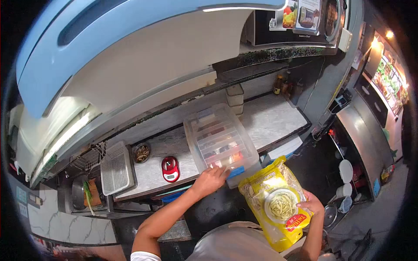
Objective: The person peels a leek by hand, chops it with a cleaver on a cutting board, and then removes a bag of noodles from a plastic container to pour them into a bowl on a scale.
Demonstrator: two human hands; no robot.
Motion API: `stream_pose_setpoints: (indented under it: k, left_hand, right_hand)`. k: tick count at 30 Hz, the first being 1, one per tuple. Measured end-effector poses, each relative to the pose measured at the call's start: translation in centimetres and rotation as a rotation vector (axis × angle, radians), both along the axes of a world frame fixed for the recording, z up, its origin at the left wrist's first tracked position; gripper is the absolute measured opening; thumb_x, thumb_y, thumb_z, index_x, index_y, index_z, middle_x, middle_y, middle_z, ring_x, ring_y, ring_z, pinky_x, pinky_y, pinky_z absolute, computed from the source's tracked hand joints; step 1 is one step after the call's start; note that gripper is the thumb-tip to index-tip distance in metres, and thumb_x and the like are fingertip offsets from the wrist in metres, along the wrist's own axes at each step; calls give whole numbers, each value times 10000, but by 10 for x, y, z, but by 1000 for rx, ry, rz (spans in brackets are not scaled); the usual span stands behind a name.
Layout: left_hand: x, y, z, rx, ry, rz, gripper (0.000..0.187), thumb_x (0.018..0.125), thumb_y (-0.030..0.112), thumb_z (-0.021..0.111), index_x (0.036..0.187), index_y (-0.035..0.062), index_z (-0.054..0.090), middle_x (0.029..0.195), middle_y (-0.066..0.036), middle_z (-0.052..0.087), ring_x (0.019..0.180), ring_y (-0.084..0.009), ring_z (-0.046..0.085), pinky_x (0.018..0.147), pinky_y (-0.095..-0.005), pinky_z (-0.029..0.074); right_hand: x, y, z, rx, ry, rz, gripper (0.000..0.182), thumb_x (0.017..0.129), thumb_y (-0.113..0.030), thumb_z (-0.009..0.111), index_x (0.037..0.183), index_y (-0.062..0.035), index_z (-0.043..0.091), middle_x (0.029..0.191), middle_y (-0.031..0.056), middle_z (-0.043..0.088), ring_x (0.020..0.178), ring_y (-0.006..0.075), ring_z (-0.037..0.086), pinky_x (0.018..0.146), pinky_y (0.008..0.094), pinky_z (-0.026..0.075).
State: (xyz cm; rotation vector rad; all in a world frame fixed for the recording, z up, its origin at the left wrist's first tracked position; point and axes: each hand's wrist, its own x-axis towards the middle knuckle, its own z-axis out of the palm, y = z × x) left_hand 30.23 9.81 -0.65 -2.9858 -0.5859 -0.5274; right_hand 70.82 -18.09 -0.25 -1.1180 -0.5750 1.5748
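My right hand grips the lower right side of a yellow, partly clear food bag, which shows a bowl of pale strips on its front. At the front edge of a large clear plastic bin rests my left hand, its fingers curled over the lid's rim. Coloured items show dimly through the ribbed lid. Left of the bin, a red kitchen scale lies on the marble counter.
A metal bowl of brown pieces and a white basket stand left of the scale. Green stalks lie in the sink at far left. Stacked containers and bottles stand behind. Shelving with white lids is at right.
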Motion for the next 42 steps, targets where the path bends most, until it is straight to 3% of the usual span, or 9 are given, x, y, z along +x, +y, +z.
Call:
stream_pose_setpoints:
  k: [5,9,11,13,14,17,26,33,42]
  left_hand:
    - [33,-2,46,39,-150,66,335,865,195,760,1169,71,693,1080,-117,708,932,-313,682,831,-414,575]
    - [47,-73,-3,-1169,-139,475,288,950,254,776,1167,90,681,1022,-26,713,882,-248,688,790,-400,566]
    - [42,-84,-68,-1985,-710,548,328,985,342,753,1189,99,669,1033,-2,705,999,-232,687,908,-415,554]
    - [56,-78,-72,-2111,-1293,551,432,1002,386,722,1298,92,610,1187,-50,698,1196,-251,641,1080,-443,489]
    - [56,-67,-87,-2135,-1452,406,557,1014,428,686,1407,72,518,1394,-80,620,1358,-257,541,1207,-450,384]
    - [76,-64,-91,-2191,-1714,394,591,1031,449,643,1451,67,477,1501,-89,547,1392,-257,509,1221,-458,376]
    - [106,-64,-79,-1919,-1727,675,482,1081,469,542,1347,67,555,1243,-57,668,1174,-207,636,1113,-400,488]
    - [81,-54,-17,-2018,-2000,590,225,1057,223,652,1128,18,592,968,-73,684,830,-153,696,786,-250,619]
    - [98,-41,106,-1756,-1880,240,196,1065,113,607,1187,-37,570,1208,-184,671,1181,-261,681,1071,-352,578]
  right_hand:
    - [24,22,-24,-18,19,155,833,736,49,829,1495,36,485,1373,105,661,1242,211,642,1109,366,474]
    - [46,19,-47,3,-80,211,811,769,1,819,1503,31,475,1396,92,644,1256,200,621,1116,366,461]
    - [39,8,-46,-1,-1,110,848,744,13,814,1515,37,462,1416,113,630,1269,232,624,1124,388,463]
    - [42,-7,-61,31,-12,45,855,738,27,792,1518,51,444,1410,143,637,1268,277,640,1125,425,475]
    - [30,-8,-52,38,85,-20,851,742,19,787,1517,56,438,1385,161,649,1234,285,659,1114,427,484]
    - [31,-14,-60,-4,68,-65,882,710,-8,840,1502,58,457,1373,142,659,1225,264,662,1098,392,491]
    - [28,-15,-53,22,1,-95,837,730,-43,800,1493,52,468,1336,132,677,1167,251,680,1047,373,514]
    - [28,-14,-39,21,-30,-83,879,715,-1,769,1528,56,439,1373,136,660,1222,253,662,1091,380,488]
    - [-46,102,-6,183,143,131,763,804,24,739,1515,35,462,1398,129,638,1273,246,619,1119,384,464]
